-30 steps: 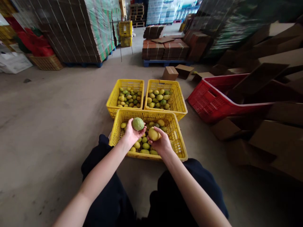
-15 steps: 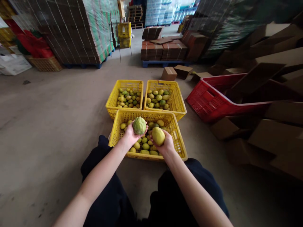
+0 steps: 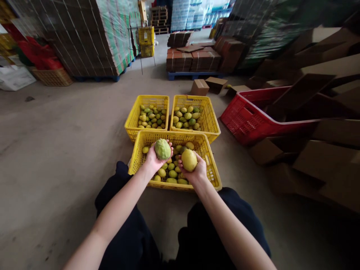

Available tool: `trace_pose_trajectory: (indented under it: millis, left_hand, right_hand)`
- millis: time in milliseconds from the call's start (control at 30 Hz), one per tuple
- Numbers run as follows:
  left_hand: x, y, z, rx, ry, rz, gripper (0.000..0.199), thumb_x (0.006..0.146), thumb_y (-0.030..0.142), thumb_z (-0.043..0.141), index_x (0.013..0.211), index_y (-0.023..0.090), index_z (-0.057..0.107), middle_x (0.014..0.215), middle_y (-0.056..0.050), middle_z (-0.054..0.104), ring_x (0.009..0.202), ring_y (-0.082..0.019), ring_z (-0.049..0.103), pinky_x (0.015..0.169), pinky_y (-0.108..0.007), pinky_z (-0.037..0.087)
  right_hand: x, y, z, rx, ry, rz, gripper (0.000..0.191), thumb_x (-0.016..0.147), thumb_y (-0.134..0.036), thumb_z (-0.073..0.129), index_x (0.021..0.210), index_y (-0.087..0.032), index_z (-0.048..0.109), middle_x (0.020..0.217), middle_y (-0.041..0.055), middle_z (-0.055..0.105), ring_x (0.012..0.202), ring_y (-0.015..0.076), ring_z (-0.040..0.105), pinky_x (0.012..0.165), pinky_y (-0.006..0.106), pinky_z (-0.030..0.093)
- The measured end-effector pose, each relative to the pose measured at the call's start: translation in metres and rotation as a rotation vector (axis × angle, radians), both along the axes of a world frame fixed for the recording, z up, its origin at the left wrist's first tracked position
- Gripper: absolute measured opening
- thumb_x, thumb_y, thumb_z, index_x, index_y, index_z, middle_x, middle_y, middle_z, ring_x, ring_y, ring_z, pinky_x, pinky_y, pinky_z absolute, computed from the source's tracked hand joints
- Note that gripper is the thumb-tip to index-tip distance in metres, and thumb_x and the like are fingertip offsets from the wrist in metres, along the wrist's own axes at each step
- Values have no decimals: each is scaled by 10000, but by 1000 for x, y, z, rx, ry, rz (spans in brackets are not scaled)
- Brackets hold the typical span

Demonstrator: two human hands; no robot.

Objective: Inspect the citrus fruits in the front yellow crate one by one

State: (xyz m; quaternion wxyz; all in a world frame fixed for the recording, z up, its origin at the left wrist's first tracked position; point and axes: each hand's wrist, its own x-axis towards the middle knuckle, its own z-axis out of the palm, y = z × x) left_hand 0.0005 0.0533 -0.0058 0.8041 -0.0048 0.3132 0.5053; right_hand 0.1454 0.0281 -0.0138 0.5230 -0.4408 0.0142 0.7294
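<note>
My left hand (image 3: 153,159) is closed around the underside of a bumpy green lemon (image 3: 162,149), its palm turned up. In my right hand (image 3: 199,169) rests a smoother yellow lemon (image 3: 189,160), with the fingers curled about it. Both fruits are held above the near yellow crate (image 3: 215,176), a little apart from each other. Inside that crate lie many green and yellow lemons (image 3: 172,174), partly hidden by my hands. Behind it, side by side, stand a left yellow crate (image 3: 132,125) and a right yellow crate (image 3: 215,122), both holding similar fruit.
A red crate (image 3: 242,120) with cardboard in it stands at right, among loose cardboard boxes (image 3: 323,161). Small cartons (image 3: 199,87) lie behind the yellow crates. Farther back are a blue pallet (image 3: 194,75) of flattened cardboard and a wrapped stack (image 3: 84,41).
My hands have moved slightly apart, the left one going a little left with the green lemon. The yellow lemon has turned slightly in my right hand. The crates stay in place.
</note>
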Motion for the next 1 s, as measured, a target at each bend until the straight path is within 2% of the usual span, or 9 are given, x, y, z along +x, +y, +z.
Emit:
trace_pose_trajectory:
  millis: [133,300,367,533,667,767,867,933,1000]
  left_hand:
    - [1,0,1,16,33,15,255,869,307,454,862,135,642,771,-64,658,703,-169,632,661,-316,545]
    - [2,0,5,-46,97,134,176,762,327,655,771,163,592,717,-9,622,662,-137,605,686,-325,560]
    - [2,1,5,-74,54,153,168,782,326,624,764,164,585,716,-23,620,687,-158,616,663,-323,565]
    - [2,2,1,-108,25,103,256,870,237,398,842,116,622,779,-105,653,705,-187,640,601,-297,554]
    - [1,1,1,-59,74,114,225,847,316,487,847,134,620,756,-65,649,699,-184,636,663,-345,560]
    - [1,1,3,-71,98,163,177,792,342,588,819,168,607,724,-27,636,685,-167,622,695,-360,558]
    - [0,0,3,-119,63,133,183,826,296,494,788,157,608,726,-61,635,724,-189,631,676,-354,555]
    - [0,0,2,-150,49,89,225,836,243,415,787,145,612,755,-89,641,759,-205,640,680,-370,554]
    - [0,-1,1,-172,74,61,236,841,260,407,794,143,607,763,-91,638,766,-212,640,680,-392,558]
  right_hand:
    - [-1,1,-2,-31,-34,-10,281,887,-307,347,788,-165,569,608,69,662,465,166,590,396,253,472]
    - [-5,-2,2,-16,-141,-112,104,785,-306,585,772,-212,541,525,-35,592,453,152,571,418,261,489]
    - [-5,-2,1,-18,-116,-79,121,780,-314,578,763,-200,541,524,-18,597,453,160,572,398,256,472]
    - [-3,0,-9,-74,-4,-59,280,865,-330,364,788,-155,568,580,66,644,467,176,595,395,264,472]
    - [-4,0,-10,-103,-79,-122,189,854,-312,425,753,-198,536,543,8,609,479,163,590,452,281,518]
    - [-5,-1,-7,-48,-85,-155,150,807,-322,533,703,-218,502,504,-37,557,468,136,556,483,272,534]
    - [-6,-1,-7,-52,-66,-147,163,806,-359,541,727,-221,504,523,-33,570,479,134,561,462,256,517]
    - [-5,0,-9,-99,-64,-106,191,837,-385,487,753,-215,509,534,-10,586,486,150,578,429,250,492]
    - [-6,0,-12,-125,-65,-57,239,872,-388,413,772,-198,520,551,21,605,497,168,595,411,252,479]
